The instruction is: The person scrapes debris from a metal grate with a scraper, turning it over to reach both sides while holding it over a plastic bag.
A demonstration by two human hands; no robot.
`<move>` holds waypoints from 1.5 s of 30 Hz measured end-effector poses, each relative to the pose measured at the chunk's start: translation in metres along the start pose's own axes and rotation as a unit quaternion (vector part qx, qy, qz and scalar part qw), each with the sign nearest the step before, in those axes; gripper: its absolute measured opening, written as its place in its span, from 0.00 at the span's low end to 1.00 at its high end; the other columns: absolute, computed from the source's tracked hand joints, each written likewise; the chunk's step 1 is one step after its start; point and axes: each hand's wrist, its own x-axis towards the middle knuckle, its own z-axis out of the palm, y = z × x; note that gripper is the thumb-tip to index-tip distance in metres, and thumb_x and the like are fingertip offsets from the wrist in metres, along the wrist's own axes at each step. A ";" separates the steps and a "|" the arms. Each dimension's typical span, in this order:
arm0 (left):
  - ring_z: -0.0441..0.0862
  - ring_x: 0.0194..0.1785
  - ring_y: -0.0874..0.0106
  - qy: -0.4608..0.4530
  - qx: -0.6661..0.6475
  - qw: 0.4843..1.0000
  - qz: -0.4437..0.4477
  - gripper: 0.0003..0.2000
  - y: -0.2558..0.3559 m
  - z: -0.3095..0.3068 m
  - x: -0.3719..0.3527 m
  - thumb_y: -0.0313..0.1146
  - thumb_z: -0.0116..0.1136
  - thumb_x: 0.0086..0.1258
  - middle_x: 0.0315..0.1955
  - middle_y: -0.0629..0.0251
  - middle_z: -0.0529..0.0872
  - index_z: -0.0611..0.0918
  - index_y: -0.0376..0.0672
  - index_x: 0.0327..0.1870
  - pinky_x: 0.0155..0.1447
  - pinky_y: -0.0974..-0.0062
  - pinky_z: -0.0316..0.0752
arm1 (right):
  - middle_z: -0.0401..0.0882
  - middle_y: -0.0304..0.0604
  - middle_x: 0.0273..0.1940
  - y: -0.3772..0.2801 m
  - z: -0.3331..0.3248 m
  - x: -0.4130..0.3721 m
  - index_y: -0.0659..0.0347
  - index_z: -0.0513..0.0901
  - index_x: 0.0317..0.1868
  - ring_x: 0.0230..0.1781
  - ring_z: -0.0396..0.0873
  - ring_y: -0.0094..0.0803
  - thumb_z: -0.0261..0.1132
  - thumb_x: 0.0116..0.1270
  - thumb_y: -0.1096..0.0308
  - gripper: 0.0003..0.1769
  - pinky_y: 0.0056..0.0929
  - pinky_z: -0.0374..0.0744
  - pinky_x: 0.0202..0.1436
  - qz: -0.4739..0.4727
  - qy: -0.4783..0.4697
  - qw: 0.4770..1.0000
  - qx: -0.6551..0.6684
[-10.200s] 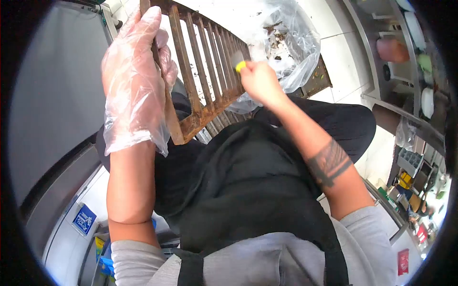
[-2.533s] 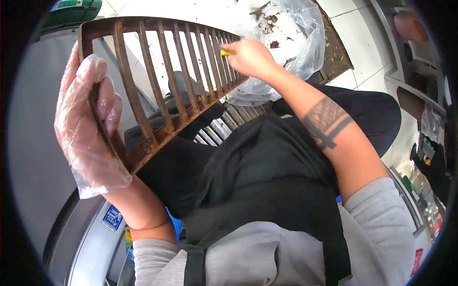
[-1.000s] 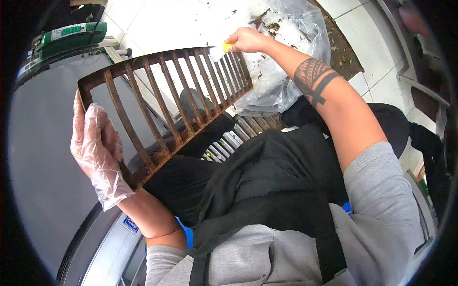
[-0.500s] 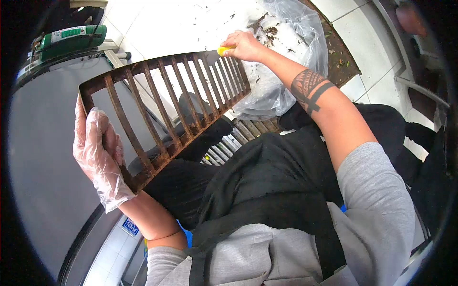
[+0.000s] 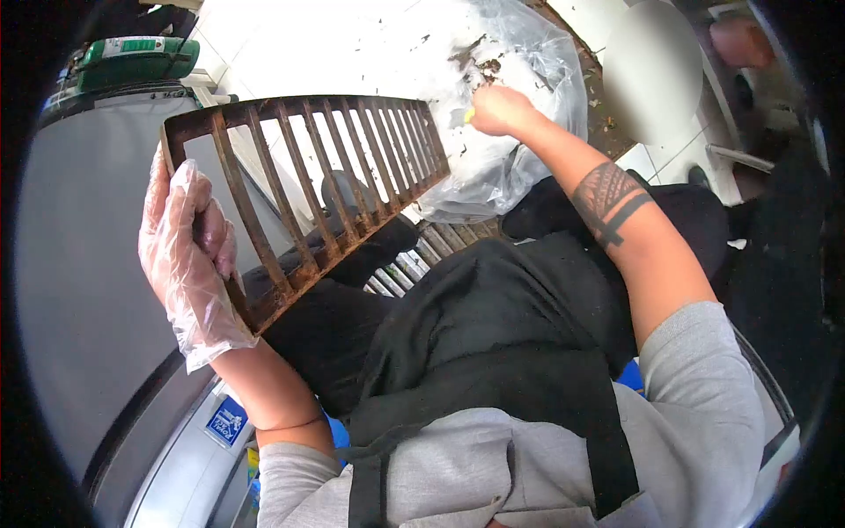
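Note:
My left hand, in a clear plastic glove, grips the near left end of a rusty metal grate. The grate is tilted up above my lap, its slats running between two long rails. My bare right hand is closed around the yellow handle of a scraper, most of which the fingers hide. The scraper's grey blade points left, a little beyond the far right end of the grate and apart from it. Under that hand lies a clear plastic bag with dark flakes on it.
A second slatted grate lies low between my legs. To the left stands a large grey panel, with a green cylinder behind it. Another person is at the upper right. White tiles with dark scraps cover the floor.
My right hand has moved right and slightly down with the scraper, away from the grate's edge. The grate has shifted slightly, still in my left hand. The other person has come further into view.

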 end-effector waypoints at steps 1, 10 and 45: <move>0.62 0.18 0.86 -0.022 -0.021 1.000 -0.002 0.30 0.002 -0.001 -0.002 0.32 0.63 0.79 0.31 0.72 0.77 0.71 0.34 0.79 0.18 0.84 0.56 | 0.91 0.60 0.40 -0.001 0.008 -0.002 0.65 0.92 0.44 0.42 0.91 0.52 0.69 0.65 0.60 0.17 0.49 0.86 0.45 -0.034 -0.031 0.997 0.068; 0.65 0.26 0.87 -0.024 -0.167 0.986 -0.004 0.25 0.009 0.008 -0.021 0.36 0.63 0.80 0.35 0.75 0.78 0.76 0.37 0.74 0.26 0.86 0.57 | 0.90 0.59 0.41 -0.086 0.055 -0.077 0.62 0.91 0.42 0.45 0.90 0.52 0.66 0.69 0.55 0.18 0.50 0.85 0.51 -0.038 -0.091 0.931 0.352; 0.72 0.37 0.86 -0.238 -0.296 0.925 -0.011 0.16 -0.042 -0.003 0.022 0.36 0.67 0.78 0.38 0.77 0.79 0.82 0.37 0.59 0.38 0.86 0.68 | 0.91 0.61 0.43 -0.102 0.040 -0.158 0.69 0.92 0.40 0.46 0.90 0.55 0.64 0.58 0.68 0.15 0.49 0.86 0.48 0.033 -0.021 0.956 0.291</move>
